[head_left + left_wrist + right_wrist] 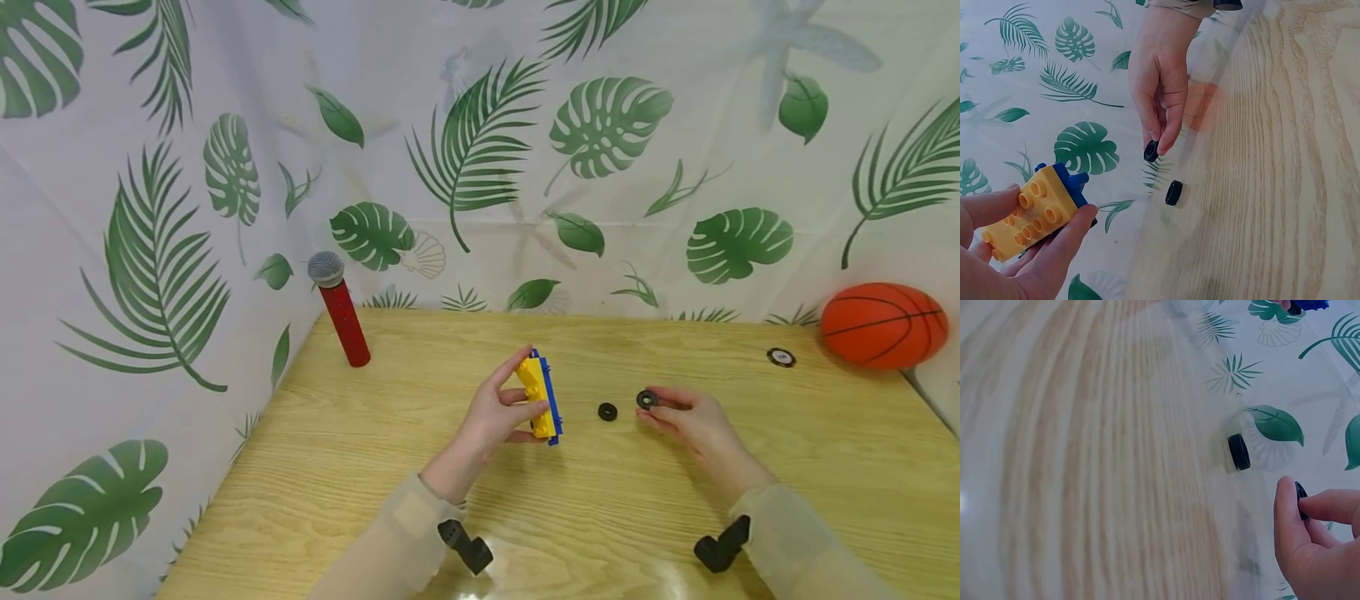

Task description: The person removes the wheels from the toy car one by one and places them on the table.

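Note:
My left hand [495, 417] grips a toy block vehicle [537, 396] with a studded yellow body and a blue base. In the left wrist view, yellow studs on the block vehicle [1035, 215] face the camera and blue axle pegs stick out at its side. Between thumb and fingers, my right hand [693, 425] pinches a small black toy wheel [647, 400], partly covered by the fingertips in the right wrist view. A second black wheel [607, 412] lies on the table between the hands, apart from both.
A red microphone [347, 321] with a silver head stands at the back left of the wooden table [300, 467]. Towards the back right are a round black-and-white disc [781, 357] and an orange basketball [885, 325]. Leaf-patterned cloth [480, 250] borders the table.

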The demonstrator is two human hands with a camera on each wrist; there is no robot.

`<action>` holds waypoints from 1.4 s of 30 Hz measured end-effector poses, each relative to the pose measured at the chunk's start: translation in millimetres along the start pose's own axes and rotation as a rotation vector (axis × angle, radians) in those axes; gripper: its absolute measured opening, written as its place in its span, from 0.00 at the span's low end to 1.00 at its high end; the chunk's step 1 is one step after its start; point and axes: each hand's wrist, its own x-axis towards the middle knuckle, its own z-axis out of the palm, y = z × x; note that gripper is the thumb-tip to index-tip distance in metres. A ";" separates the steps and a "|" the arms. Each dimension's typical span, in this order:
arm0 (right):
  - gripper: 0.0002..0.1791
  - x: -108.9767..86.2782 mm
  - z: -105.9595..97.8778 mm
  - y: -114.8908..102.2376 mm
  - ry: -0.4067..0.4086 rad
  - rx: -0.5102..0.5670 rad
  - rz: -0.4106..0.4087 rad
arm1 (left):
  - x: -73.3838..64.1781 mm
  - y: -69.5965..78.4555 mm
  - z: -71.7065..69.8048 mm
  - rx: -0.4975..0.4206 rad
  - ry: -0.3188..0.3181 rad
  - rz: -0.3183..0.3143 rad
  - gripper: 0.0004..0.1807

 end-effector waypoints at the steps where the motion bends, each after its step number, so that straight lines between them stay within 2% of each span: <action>1: 0.35 0.2 -0.7 0.6 0.004 0.014 0.006 | 0.0 0.0 0.0 0.000 0.000 0.000 0.41; 6: 0.35 1.6 -4.0 3.9 0.016 0.031 0.033 | -0.5 0.0 -0.3 0.001 0.001 0.004 0.41; 23: 0.33 1.8 -7.9 10.4 0.035 -0.086 0.113 | -0.2 0.7 1.4 -0.032 -0.027 -0.017 0.42; 42: 0.32 2.6 -10.1 9.3 0.040 -0.122 0.152 | 0.7 0.3 0.7 -0.012 0.002 -0.024 0.44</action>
